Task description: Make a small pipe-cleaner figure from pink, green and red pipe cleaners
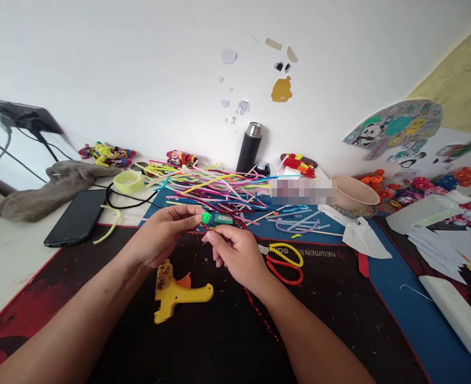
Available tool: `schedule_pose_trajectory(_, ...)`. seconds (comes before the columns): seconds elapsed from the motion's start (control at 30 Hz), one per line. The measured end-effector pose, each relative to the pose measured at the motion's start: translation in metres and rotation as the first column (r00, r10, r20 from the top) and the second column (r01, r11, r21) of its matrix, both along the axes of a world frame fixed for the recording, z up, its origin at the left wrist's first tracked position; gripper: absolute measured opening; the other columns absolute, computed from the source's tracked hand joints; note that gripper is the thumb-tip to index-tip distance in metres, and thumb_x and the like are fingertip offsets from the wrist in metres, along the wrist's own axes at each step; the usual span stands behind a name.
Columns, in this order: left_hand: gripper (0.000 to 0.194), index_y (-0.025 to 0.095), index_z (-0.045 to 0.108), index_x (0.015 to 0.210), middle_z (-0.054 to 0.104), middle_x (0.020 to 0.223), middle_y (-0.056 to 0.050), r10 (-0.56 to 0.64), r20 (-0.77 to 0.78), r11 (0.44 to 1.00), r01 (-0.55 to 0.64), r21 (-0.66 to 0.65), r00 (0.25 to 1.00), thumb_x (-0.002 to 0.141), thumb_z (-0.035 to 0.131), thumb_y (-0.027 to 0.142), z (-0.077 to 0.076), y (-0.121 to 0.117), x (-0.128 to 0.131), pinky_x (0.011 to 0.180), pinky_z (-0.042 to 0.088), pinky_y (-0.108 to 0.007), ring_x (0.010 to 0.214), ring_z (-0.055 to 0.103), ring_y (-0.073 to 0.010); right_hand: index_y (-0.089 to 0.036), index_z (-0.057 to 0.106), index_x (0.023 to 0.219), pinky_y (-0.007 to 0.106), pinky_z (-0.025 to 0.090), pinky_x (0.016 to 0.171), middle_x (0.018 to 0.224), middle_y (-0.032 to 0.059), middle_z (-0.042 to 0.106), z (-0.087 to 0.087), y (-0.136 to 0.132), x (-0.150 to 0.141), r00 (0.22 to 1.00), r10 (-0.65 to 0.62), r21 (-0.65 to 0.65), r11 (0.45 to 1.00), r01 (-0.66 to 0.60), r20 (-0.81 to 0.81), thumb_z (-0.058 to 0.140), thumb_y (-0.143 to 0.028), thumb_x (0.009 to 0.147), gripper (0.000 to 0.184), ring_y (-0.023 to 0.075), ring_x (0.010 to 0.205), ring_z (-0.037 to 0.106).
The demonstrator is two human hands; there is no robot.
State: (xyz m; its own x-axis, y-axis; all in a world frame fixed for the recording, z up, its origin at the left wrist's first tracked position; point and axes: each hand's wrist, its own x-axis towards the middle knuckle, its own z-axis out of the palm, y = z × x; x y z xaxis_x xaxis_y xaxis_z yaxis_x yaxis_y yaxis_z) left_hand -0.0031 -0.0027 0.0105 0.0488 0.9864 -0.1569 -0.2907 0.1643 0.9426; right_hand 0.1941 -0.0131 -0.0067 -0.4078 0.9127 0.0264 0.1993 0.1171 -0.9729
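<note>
My left hand (pixel 165 232) pinches a small bright green piece (pixel 206 217), apparently coiled, between thumb and fingertips. Close beside it, my right hand (pixel 237 250) is closed on a dark red glittery pipe cleaner (pixel 255 308), whose tail hangs out below the palm toward the mat. A short red length also shows between the two hands; whether it joins the green piece I cannot tell. Below my left hand lies a yellow glue gun (pixel 179 293) with an orange trigger. Scissors (pixel 285 264) with yellow and red handles rest just right of my right hand.
Behind my hands lies a heap of colourful pipe cleaners (pixel 219 184). A black thermos (pixel 250 146) stands by the wall. On the left are a phone (pixel 75 217) and a roll of yellow-green tape (pixel 129 182). To the right are a bowl (pixel 355 194) and crumpled tissue (pixel 367 240).
</note>
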Motion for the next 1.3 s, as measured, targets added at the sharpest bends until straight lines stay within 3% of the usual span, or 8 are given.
schedule_pose_trajectory(0.2, 0.032, 0.017, 0.086, 0.081, 0.080, 0.082, -0.007, -0.037, 0.162, 0.994, 0.053, -0.095, 0.986, 0.058, 0.106, 0.025, -0.0028, 0.0009, -0.0024, 0.072, 0.058, -0.027, 0.073, 0.070, -0.0176, -0.019, 0.077, 0.096, 0.023, 0.047, 0.054, 0.065, -0.0032, 0.063, 0.0021, 0.0003, -0.0003, 1.000, -0.005, -0.007, 1.000, 0.005, -0.005, 0.061, -0.046, 0.105, 0.033, 0.0114, 0.052, 0.062)
schedule_pose_trajectory(0.47, 0.030, 0.014, 0.087, 0.083, 0.078, 0.077, -0.008, -0.152, 0.273, 0.970, 0.196, -0.143, 0.950, 0.062, 0.105, 0.024, -0.0036, 0.0002, -0.0031, 0.072, 0.059, -0.026, 0.072, 0.071, -0.0178, -0.020, 0.077, 0.096, 0.024, 0.047, 0.055, 0.065, -0.0031, 0.063, 0.0007, 0.0013, 0.0005, 1.000, 0.017, 0.015, 1.000, -0.017, 0.006, 0.061, -0.045, 0.105, 0.031, 0.0119, 0.052, 0.062)
schedule_pose_trajectory(0.67, 0.022, 0.015, 0.087, 0.085, 0.078, 0.081, -0.009, -0.189, 0.251, 0.963, 0.229, -0.142, 0.949, 0.068, 0.100, 0.022, -0.0050, 0.0009, -0.0060, 0.072, 0.057, -0.026, 0.072, 0.069, -0.0173, -0.021, 0.077, 0.097, 0.024, 0.048, 0.055, 0.068, -0.0022, 0.066, -0.0010, 0.0025, 0.0013, 1.000, 0.014, -0.020, 1.000, -0.014, -0.013, 0.063, -0.048, 0.104, 0.031, 0.0121, 0.053, 0.064)
schedule_pose_trajectory(0.9, 0.033, 0.015, 0.087, 0.084, 0.078, 0.079, -0.007, -0.175, 0.247, 0.964, 0.216, -0.152, 0.953, 0.059, 0.106, 0.027, -0.0046, -0.0002, -0.0039, 0.071, 0.056, -0.024, 0.071, 0.066, -0.0147, -0.020, 0.076, 0.096, 0.024, 0.048, 0.054, 0.068, -0.0023, 0.066, -0.0013, 0.0027, 0.0013, 1.000, 0.010, -0.023, 1.000, -0.011, -0.011, 0.064, -0.044, 0.104, 0.028, 0.0118, 0.053, 0.064)
schedule_pose_trajectory(1.3, 0.028, 0.017, 0.088, 0.080, 0.079, 0.081, -0.008, -0.173, 0.202, 0.970, 0.203, -0.134, 0.964, 0.060, 0.104, 0.026, -0.0036, 0.0002, 0.0002, 0.072, 0.055, -0.025, 0.075, 0.068, -0.0177, -0.022, 0.078, 0.097, 0.025, 0.048, 0.056, 0.067, -0.0025, 0.066, -0.0019, 0.0036, 0.0025, 1.000, -0.002, -0.011, 1.000, 0.002, 0.009, 0.064, -0.045, 0.105, 0.028, 0.0126, 0.054, 0.064)
